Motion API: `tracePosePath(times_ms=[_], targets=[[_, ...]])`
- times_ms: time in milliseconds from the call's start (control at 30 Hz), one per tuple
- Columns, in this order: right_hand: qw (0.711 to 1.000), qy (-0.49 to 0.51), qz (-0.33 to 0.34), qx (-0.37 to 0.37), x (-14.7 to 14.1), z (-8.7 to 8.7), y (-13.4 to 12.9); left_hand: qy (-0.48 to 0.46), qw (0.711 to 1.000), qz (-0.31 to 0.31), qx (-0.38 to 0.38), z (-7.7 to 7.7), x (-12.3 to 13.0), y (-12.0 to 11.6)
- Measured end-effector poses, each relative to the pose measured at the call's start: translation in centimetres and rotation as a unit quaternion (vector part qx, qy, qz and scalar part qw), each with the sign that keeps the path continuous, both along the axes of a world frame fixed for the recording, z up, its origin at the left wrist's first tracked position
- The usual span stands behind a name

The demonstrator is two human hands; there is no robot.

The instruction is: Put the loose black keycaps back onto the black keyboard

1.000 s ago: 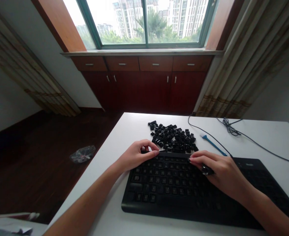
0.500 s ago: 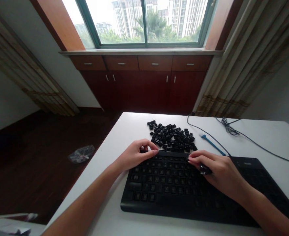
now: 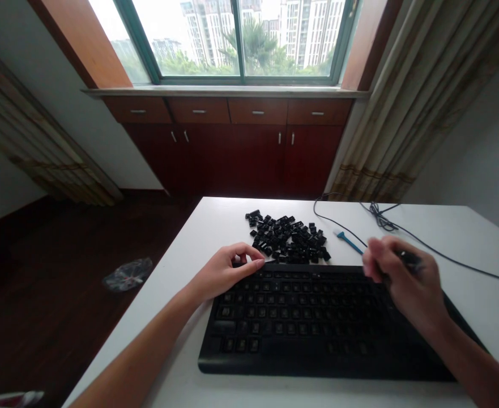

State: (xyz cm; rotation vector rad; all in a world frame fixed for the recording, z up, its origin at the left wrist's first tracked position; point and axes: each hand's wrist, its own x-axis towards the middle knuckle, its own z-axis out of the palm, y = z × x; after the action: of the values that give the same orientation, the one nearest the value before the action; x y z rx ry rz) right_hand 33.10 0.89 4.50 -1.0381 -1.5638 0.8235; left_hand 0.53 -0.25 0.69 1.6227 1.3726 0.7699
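Black keyboard (image 3: 295, 317) — wide, flat, key sockets (image 3: 253, 344) showing

A green-framed window (image 3: 241, 54) looks out on pale towers (image 3: 304, 34) and a palm (image 3: 255, 45), between a left curtain (image 3: 32, 139) and a right curtain (image 3: 385, 124). Under the sill (image 3: 232, 90) stands a red-brown cabinet (image 3: 232, 164), four drawers (image 3: 257, 118) in a row above its doors (image 3: 260, 156), all closed. A clear plastic bag (image 3: 128, 275) lies in a crumpled heap on the dark floor (image 3: 58, 306).
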Motion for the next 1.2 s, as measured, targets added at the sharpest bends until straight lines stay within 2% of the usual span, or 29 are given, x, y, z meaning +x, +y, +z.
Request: tracePosePath(times_ms=[33, 100, 200, 300, 367, 433, 533, 600, 700, 767, 833, 900, 967, 1067, 1200], targets=[[0.996, 0.081, 0.007, -0.044, -0.3, 0.4, 0.3, -0.001, 1.0, 0.006, 0.0, 0.0, 0.0, 0.0], [0.968, 0.2, 0.079, -0.129, -1.3, 1.2, 0.9, -0.008, 1.0, 0.028, 0.007, 0.2, 0.1, 0.0], [0.937, 0.237, 0.172, -0.191, -3.5, 2.1, 1.4, -0.057, 0.995, 0.072, 0.024, 0.3, 0.2, 0.1], [0.947, 0.235, 0.183, -0.123, -5.6, 2.2, 1.0, -0.149, 0.979, 0.136, 0.032, -0.1, 0.0, 0.3], [0.957, 0.209, 0.186, -0.073, -6.7, 1.4, 0.7, -0.195, 0.962, 0.188, 0.037, -0.6, -0.1, 0.4], [0.964, 0.17, 0.193, -0.062, -7.4, 0.1, 0.5, -0.216, 0.95, 0.224, 0.041, -1.0, -0.3, 0.6], [0.966, 0.14, 0.203, -0.079, -7.7, -0.9, 0.8, -0.208, 0.949, 0.232, 0.041, -1.0, -0.3, 0.7], [0.965, 0.143, 0.204, -0.079, -7.2, -0.3, 1.3, -0.18, 0.958, 0.221, 0.043, -0.8, -0.2, 0.7], [0.969, 0.152, 0.184, -0.07, -5.9, 2.0, 2.2, -0.141, 0.968, 0.203, 0.045, -0.4, 0.0, 0.6], [0.983, 0.098, 0.145, -0.06, -4.8, 3.1, 2.7, -0.13, 0.971, 0.197, 0.045, -0.4, 0.0, 0.6], [0.992, -0.031, 0.118, -0.041, -3.6, 3.2, 2.9, -0.124, 0.972, 0.194, 0.045, -0.5, 0.0, 0.6], [0.975, -0.179, 0.13, -0.006, -2.5, 2.3, 2.8, -0.114, 0.974, 0.191, 0.046, -0.6, -0.1, 0.6], [0.944, -0.283, 0.164, 0.027, -1.4, 0.9, 2.4, -0.099, 0.976, 0.186, 0.045, -0.7, -0.1, 0.6], [0.917, -0.351, 0.184, 0.053, -0.4, -1.3, 1.6, -0.073, 0.98, 0.179, 0.043, -0.7, -0.1, 0.5], [0.908, -0.378, 0.157, 0.089, -0.2, -2.6, 0.8, -0.054, 0.981, 0.177, 0.051, -0.5, -0.1, 0.3]])
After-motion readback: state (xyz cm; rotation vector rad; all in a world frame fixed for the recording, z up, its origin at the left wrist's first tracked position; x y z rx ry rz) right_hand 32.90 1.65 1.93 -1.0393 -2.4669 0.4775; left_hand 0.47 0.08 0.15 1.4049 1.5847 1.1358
